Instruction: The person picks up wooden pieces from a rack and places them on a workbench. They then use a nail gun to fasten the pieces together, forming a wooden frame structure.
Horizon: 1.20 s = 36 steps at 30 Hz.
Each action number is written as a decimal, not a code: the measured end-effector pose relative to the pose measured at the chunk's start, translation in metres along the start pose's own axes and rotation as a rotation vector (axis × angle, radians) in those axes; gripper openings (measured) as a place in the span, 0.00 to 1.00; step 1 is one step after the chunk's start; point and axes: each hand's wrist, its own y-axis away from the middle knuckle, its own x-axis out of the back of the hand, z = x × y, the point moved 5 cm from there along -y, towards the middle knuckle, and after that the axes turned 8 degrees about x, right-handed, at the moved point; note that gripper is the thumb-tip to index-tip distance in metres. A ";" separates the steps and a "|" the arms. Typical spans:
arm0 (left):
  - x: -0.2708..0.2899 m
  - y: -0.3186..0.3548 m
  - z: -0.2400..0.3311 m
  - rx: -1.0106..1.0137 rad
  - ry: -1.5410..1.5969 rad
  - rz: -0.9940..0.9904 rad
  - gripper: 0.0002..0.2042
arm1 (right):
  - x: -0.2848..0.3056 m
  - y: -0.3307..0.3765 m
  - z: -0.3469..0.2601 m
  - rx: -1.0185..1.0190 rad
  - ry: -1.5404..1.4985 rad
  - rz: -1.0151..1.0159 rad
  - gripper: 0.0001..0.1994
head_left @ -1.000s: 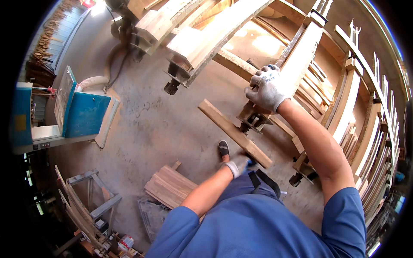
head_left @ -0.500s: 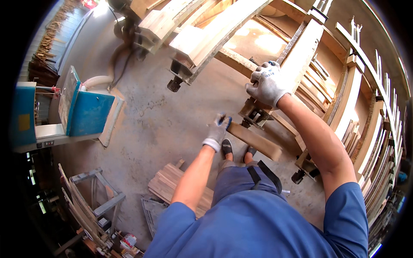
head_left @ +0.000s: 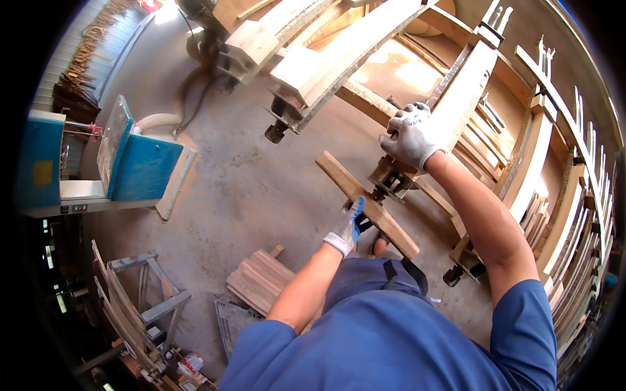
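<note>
Here's the left hand [head_left: 347, 227], gloved, just off centre towards four o'clock, its blue-coated side against the wooden bar [head_left: 394, 233]! Contact comes near the bar's middle; whether the fingers wrap right round, I can't tell. Up at two o'clock, the right hand [head_left: 411, 135] has its fingers curled in, set against the near end of a pale timber [head_left: 464, 85] above the metal clamp end [head_left: 391, 177]; what is pinched beneath, if anything, is hidden.

Down at seven o'clock, near the edge, sits a white-and-red tub [head_left: 191, 363], its contents too small to make out.

And the bar itself, just right of centre towards three o'clock: long, light brown, straight-sided, crossing the clamp's dark screw [head_left: 378, 194], one end pointing to half past ten, the other to half past four. At seven o'clock, closer in, brownish planks [head_left: 256, 279] lie side by side on the floor [head_left: 228, 202].
</note>
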 end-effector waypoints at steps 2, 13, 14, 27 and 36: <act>-0.010 0.002 0.010 0.000 0.008 0.081 0.31 | -0.001 0.001 0.001 -0.006 0.002 -0.009 0.14; 0.069 0.049 0.020 -0.164 0.142 0.379 0.29 | -0.001 -0.001 0.001 -0.073 0.037 -0.177 0.20; 0.072 0.061 0.034 -0.172 0.125 0.431 0.30 | -0.001 0.002 0.005 -0.067 0.047 -0.114 0.19; 0.138 0.045 0.230 -0.539 -0.092 0.493 0.27 | -0.008 -0.003 -0.001 -0.105 -0.010 -0.143 0.15; 0.132 -0.025 0.287 -0.456 -0.134 0.302 0.24 | 0.003 -0.016 -0.016 -0.164 0.090 -0.141 0.16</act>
